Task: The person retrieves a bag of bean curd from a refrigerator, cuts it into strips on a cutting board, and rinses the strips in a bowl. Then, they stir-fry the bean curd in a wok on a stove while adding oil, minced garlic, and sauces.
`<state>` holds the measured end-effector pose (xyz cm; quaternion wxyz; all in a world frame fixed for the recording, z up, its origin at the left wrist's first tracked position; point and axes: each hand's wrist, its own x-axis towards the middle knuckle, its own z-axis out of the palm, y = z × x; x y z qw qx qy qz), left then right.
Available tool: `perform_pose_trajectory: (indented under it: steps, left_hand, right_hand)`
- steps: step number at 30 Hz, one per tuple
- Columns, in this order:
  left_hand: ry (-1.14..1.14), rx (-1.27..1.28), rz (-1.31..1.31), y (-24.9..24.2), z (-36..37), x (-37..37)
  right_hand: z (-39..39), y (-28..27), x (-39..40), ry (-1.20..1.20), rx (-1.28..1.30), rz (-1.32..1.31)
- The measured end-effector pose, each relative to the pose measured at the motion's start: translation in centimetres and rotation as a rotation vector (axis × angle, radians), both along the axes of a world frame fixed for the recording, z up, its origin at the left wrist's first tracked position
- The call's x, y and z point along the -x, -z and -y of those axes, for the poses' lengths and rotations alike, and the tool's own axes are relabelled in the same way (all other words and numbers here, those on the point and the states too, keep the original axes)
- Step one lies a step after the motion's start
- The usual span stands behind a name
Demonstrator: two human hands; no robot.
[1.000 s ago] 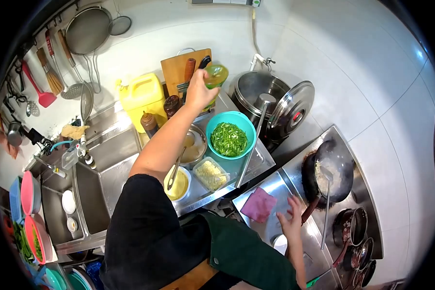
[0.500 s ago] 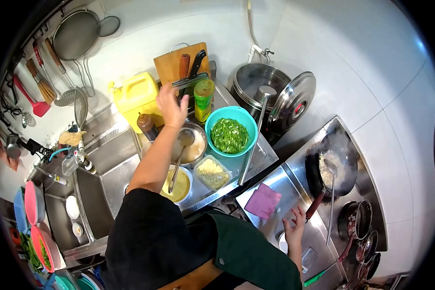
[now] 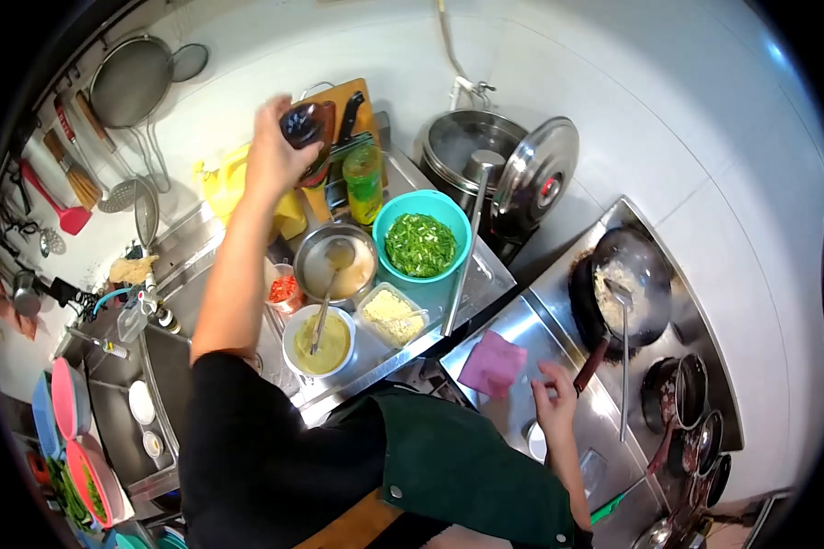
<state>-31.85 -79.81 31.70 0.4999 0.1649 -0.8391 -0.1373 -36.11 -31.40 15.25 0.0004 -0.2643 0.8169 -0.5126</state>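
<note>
My left hand (image 3: 279, 151) is raised at the back of the counter, its fingers wrapped round a dark bottle (image 3: 304, 126). Behind and below the bottle are a yellow jug (image 3: 226, 189) and a wooden board (image 3: 351, 95) with knives before it. My right hand (image 3: 556, 399) hovers over the steel counter near the wok's wooden handle (image 3: 592, 365), fingers apart and holding nothing. A pink cloth (image 3: 493, 363) lies to its left. The wok (image 3: 648, 309) contains pale food and a long-handled ladle (image 3: 623, 366).
A teal bowl of chopped greens (image 3: 421, 245), a metal bowl (image 3: 316, 268), a tub of yellowish paste (image 3: 331, 349) and a box of minced pieces (image 3: 395, 316) crowd the counter. A steaming pot (image 3: 471, 142) stands behind, its lid (image 3: 538, 174) tilted beside it.
My left hand has closed on the dark bottle and lifted it up and to the left. A cup of red pieces now shows. My right hand stays near the wok handle.
</note>
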Motion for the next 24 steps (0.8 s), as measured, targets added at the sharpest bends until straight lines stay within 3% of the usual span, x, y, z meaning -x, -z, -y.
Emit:
perform_pose_trajectory:
  steps: [2, 5, 6, 8, 10, 12, 13, 14, 16, 18, 20, 22, 23, 24]
  left_hand:
    - [0.253, -0.053, 0.001, -3.7, -3.4, 0.1]
    - [0.727, -0.235, 0.077, -4.9, -10.3, 1.9]
    - [0.858, -0.27, 0.147, -4.8, -13.1, 2.5]
    - [1.193, -0.301, 0.302, -3.7, -18.3, 4.2]
    - [1.47, -0.36, 0.391, -2.1, -23.6, 5.8]
    - [1.601, -0.568, 0.355, 0.5, -28.2, 7.7]
    - [1.662, -0.919, 0.254, 1.1, -30.8, 7.6]
    - [1.678, -1.063, 0.076, 2.7, -32.9, 8.4]
    - [1.402, -1.126, 0.092, 6.2, -35.0, 9.1]
    - [1.28, -1.0, 0.344, 11.4, -35.6, 9.8]
    - [1.274, -1.114, 0.668, 14.5, -36.6, 8.6]
    - [1.448, -1.186, 0.586, 14.2, -39.1, 5.9]
    - [1.399, -0.979, 0.564, 14.2, -40.1, 5.4]
    - [1.413, -0.978, 0.576, 14.3, -40.8, 5.5]
  right_hand:
    - [1.9, -2.8, 0.6, -0.048, -0.023, -0.067]
    - [4.9, -8.7, 1.5, -0.164, 0.029, -0.252]
    - [5.7, -10.6, 2.0, -0.182, -0.019, -0.486]
    - [6.3, -13.9, 1.7, -0.063, -0.029, -0.453]
    - [4.5, -15.3, 2.3, -0.138, -0.178, -0.148]
    - [1.2, -14.0, 3.5, -0.112, -0.207, 0.143]
    - [-0.1, -12.8, 3.3, -0.108, 0.152, 0.208]
    - [-1.0, -11.3, 3.3, -0.068, 0.429, 0.266]
    - [-4.2, -8.4, 3.6, 0.146, 0.512, 0.371]
    - [-7.1, -7.0, 3.0, 0.394, 0.69, 0.511]
    - [-9.9, -4.9, 2.6, 0.441, 0.934, 0.578]
    - [-11.8, -2.7, 2.1, 0.504, 1.029, 0.609]
    - [-12.5, -2.2, 1.6, 0.52, 1.071, 0.645]
    - [-13.2, -1.8, 1.2, 0.533, 1.11, 0.678]
